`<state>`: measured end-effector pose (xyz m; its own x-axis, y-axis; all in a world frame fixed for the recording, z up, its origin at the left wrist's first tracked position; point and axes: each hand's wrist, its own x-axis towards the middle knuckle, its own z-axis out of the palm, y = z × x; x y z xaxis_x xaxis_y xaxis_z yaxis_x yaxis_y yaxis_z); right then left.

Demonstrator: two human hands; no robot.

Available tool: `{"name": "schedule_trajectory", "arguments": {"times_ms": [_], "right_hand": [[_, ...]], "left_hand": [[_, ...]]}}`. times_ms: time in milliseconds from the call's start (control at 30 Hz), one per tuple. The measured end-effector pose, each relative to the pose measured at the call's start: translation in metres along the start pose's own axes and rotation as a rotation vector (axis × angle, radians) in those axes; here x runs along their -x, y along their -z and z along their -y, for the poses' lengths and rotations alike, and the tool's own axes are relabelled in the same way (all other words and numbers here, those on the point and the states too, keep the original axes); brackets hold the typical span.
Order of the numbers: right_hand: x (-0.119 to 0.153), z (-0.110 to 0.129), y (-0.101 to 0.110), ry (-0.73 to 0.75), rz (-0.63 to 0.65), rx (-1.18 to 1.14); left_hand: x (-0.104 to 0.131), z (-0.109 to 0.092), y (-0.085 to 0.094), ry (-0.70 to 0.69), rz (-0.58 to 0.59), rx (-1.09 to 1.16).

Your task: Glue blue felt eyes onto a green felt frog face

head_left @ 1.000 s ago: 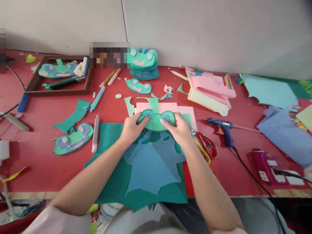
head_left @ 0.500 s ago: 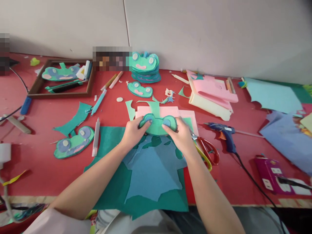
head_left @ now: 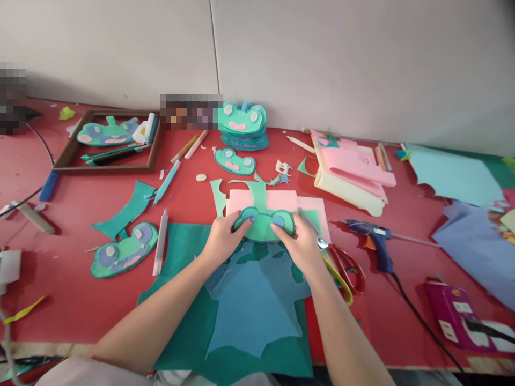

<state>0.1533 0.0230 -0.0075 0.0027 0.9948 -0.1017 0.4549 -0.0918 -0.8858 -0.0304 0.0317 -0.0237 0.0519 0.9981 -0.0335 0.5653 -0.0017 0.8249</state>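
Between my two hands is a green felt frog face point(head_left: 263, 226) with a blue round eye piece on each bump. My left hand point(head_left: 224, 240) grips its left end, thumb on the eye piece. Around the right end my right hand point(head_left: 302, 241) is closed, its thumb beside the other eye piece. Beneath lie a cut blue felt sheet point(head_left: 257, 305) and a dark green felt sheet point(head_left: 181, 246). Pink felt point(head_left: 284, 199) lies just behind the frog face. Scissors point(head_left: 348, 273) with red and yellow handles rest by my right wrist.
A glue gun point(head_left: 372, 238) and a purple power strip point(head_left: 454, 313) sit at the right. Stacked frog faces point(head_left: 243, 126) stand near the wall. Leftward are another frog face point(head_left: 124, 249), a marker point(head_left: 161, 244) and a wooden frame point(head_left: 104, 170). Folded felt point(head_left: 350, 177) lies at the back right.
The whole view has shifted, so everything sits slightly lower in the picture. Both hands keep the frog face in the same grip.
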Motion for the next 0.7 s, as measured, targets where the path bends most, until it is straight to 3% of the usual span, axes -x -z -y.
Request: {"name": "schedule_trajectory", "arguments": {"times_ms": [200,400,700], "right_hand": [[-0.0005,-0.0044,-0.0015,-0.025,0.003,-0.044],[0.0003,-0.0027,-0.0004,-0.055,0.021,-0.177],[-0.0013,-0.0099,0.0000,-0.014,-0.049,-0.050]], "left_hand": [[0.0005,0.0003,0.0008,0.003,0.025,0.031],[-0.0002,-0.0002,0.0004,-0.018,-0.020,0.023],[-0.0009,-0.0022,-0.0009,-0.032,-0.015,0.039]]}}
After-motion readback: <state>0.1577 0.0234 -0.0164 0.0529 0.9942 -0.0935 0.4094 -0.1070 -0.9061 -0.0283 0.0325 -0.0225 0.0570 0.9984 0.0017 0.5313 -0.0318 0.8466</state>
